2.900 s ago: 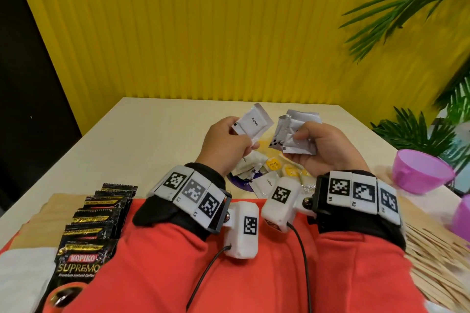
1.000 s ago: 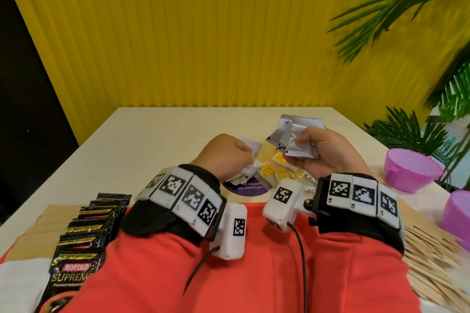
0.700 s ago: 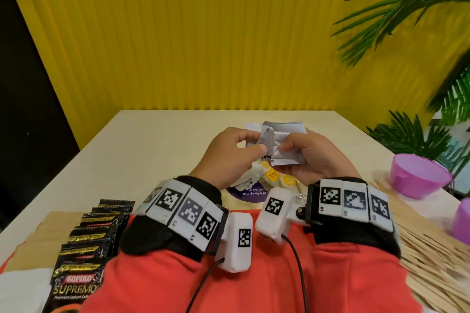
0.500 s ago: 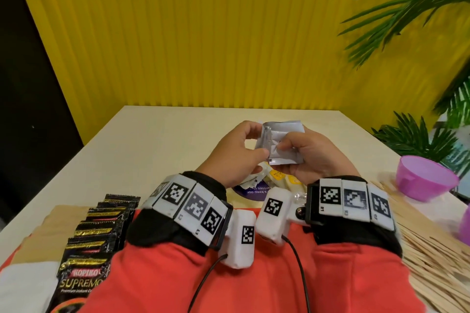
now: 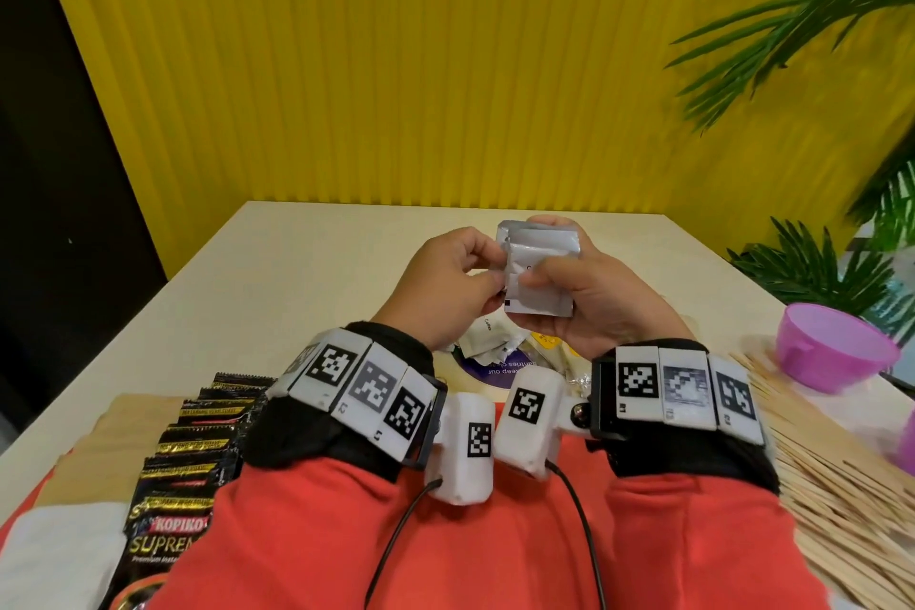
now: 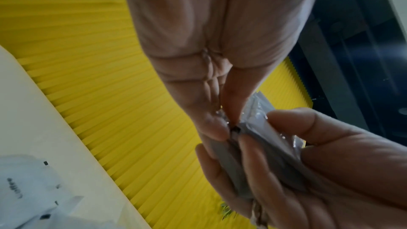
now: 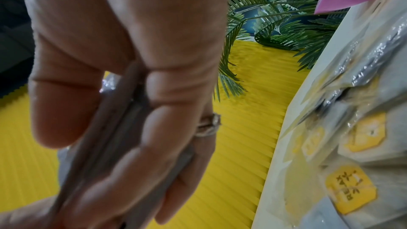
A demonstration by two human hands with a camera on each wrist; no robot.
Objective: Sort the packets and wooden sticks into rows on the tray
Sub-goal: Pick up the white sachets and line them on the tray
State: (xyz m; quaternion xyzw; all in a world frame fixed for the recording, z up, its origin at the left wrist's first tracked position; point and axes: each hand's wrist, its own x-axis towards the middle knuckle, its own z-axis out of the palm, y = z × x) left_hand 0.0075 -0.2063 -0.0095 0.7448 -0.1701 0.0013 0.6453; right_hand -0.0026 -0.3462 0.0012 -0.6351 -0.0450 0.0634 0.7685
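A small stack of silver-white packets [image 5: 539, 263] is held upright above the table between both hands. My right hand [image 5: 554, 263] grips the stack, thumb on the near face and fingers behind it. My left hand [image 5: 490, 275] pinches the stack's left edge. The left wrist view shows thumb and forefinger of the left hand [image 6: 229, 126] meeting on the packets [image 6: 259, 145]. In the right wrist view the right hand's fingers [image 7: 141, 145] curl round the packets [image 7: 123, 128]. More white packets [image 5: 487, 337] and yellow-labelled bags [image 5: 544, 342] lie below the hands.
A row of black Kopiko sachets [image 5: 198, 441] overlaps on the brown tray [image 5: 119, 416] at the left. Several wooden sticks [image 5: 822, 471] lie spread at the right, with a pink bowl [image 5: 832, 347] beyond them. Leafy plants [image 5: 812, 272] stand off the table's right edge.
My left hand dipped to the pile, then came up to the stack in my right hand. Both hands now hold the stack together, a little higher and squarer.
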